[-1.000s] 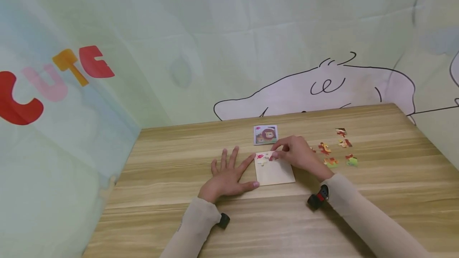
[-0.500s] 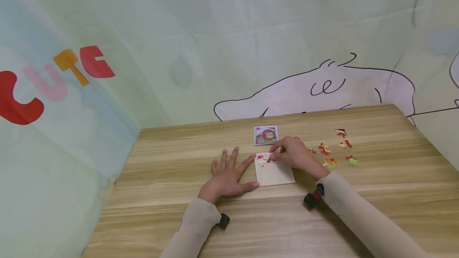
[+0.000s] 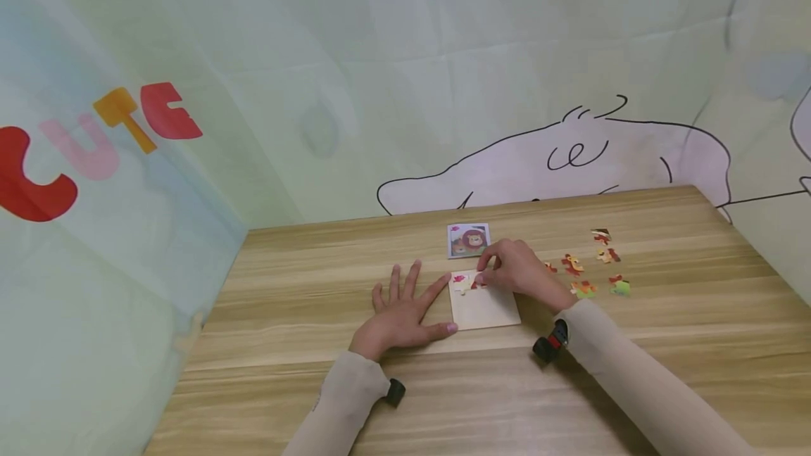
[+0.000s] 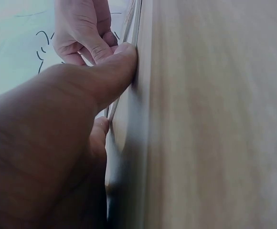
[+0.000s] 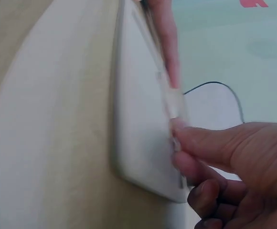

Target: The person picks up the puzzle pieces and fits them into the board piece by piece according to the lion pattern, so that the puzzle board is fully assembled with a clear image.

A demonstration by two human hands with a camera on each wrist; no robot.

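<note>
A pale square puzzle board (image 3: 485, 309) lies flat on the table. My left hand (image 3: 400, 317) rests on the tabletop with fingers spread, its thumb and index fingertip touching the board's left edge. Pieces with a pink motif (image 3: 460, 282) fill the board's far left corner. Just right of them, my right hand (image 3: 519, 271) pinches a red-and-white puzzle piece (image 3: 474, 285) down on the board; the fingers cover part of it. In the right wrist view, thumb and index finger of the right hand (image 5: 243, 162) meet at the board's far edge, where the piece is blurred.
Behind the board lies a lion picture card (image 3: 469, 240). Several loose puzzle pieces (image 3: 584, 288) are scattered on the right side of the wooden table (image 3: 304, 266), one partly behind the right wrist. A printed curtain (image 3: 380, 90) hangs along the table's far edge.
My right hand has moved slightly left with the puzzle piece, which now sits against the pieces in the corner. The left hand has kept its place.
</note>
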